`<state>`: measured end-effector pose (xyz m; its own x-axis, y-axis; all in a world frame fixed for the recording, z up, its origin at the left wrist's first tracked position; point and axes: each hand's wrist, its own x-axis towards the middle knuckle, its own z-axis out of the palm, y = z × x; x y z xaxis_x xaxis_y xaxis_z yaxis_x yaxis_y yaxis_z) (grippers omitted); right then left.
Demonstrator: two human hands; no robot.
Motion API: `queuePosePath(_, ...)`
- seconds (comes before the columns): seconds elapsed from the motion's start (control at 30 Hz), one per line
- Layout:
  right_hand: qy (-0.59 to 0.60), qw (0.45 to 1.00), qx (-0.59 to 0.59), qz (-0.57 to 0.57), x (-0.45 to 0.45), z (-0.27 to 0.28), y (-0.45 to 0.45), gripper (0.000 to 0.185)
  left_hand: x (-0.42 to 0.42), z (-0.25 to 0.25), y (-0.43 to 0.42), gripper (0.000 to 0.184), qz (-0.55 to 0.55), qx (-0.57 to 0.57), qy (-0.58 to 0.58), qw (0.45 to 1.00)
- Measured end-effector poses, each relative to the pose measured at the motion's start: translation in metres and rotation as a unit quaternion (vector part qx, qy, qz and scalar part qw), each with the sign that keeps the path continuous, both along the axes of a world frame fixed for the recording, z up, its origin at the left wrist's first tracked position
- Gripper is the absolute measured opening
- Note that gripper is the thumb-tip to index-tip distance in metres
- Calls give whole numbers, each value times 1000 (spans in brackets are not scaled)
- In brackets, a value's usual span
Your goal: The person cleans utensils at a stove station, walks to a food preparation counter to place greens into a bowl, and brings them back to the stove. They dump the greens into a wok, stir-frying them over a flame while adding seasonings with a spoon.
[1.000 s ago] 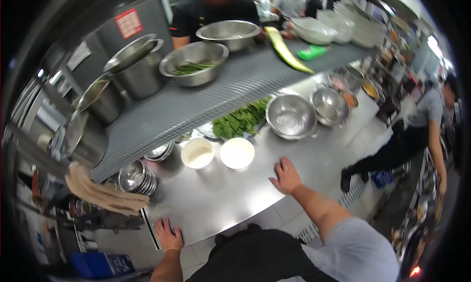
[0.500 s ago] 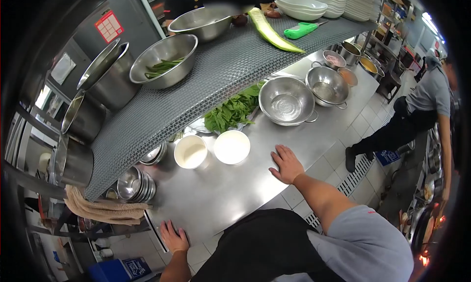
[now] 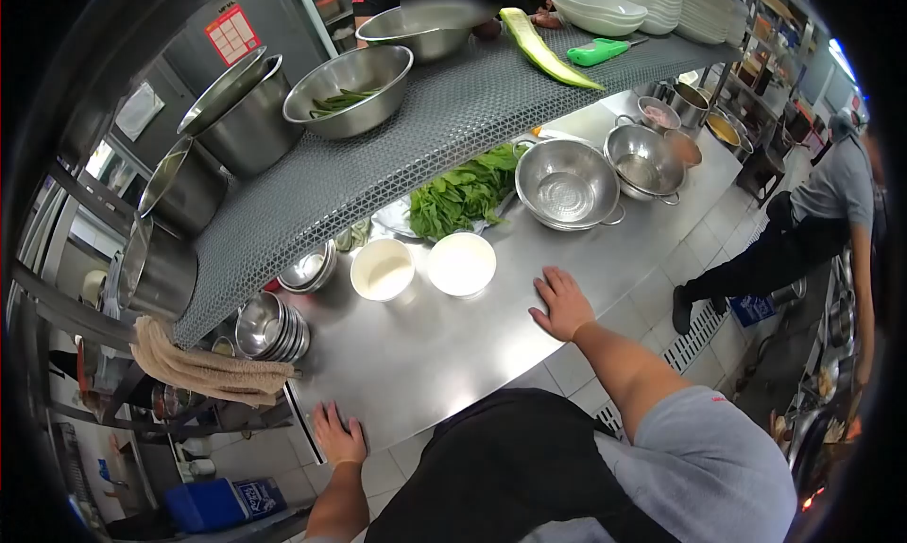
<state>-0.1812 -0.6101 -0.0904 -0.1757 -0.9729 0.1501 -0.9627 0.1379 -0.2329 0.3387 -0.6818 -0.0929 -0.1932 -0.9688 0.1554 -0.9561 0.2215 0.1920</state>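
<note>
My left hand [image 3: 339, 435] rests with spread fingers on the front left corner of the steel table [image 3: 425, 373]. Farther right, my right hand [image 3: 563, 304] lies flat near the table's front edge, fingers apart, holding nothing. Two white tubs [image 3: 383, 270] stand side by side behind the middle of the table. Leafy greens [image 3: 460, 195] lie behind them on a tray. To their right are a steel colander [image 3: 568, 185] and a second colander [image 3: 644, 160]. Stacked small steel bowls [image 3: 271, 327] sit at the table's left end.
A raised shelf [image 3: 283, 222] bears pots, a bowl of green beans [image 3: 350, 93], a cut green vegetable [image 3: 543, 50], a green-handled tool [image 3: 598, 51] and white dishes [image 3: 600, 12]. A towel [image 3: 203, 365] hangs left. A person [image 3: 812, 203] stands right; another is behind the shelf.
The view has shifted and tilted, so the shelf and table sit differently in the frame. Both my hands stay resting on the table in nearly the same places.
</note>
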Motion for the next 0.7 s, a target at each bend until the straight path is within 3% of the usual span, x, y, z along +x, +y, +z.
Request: queuePosePath(0.7,0,1000,-16,-2,1,2,0,59,-3,5,0,59,-1,2,-9,1000)
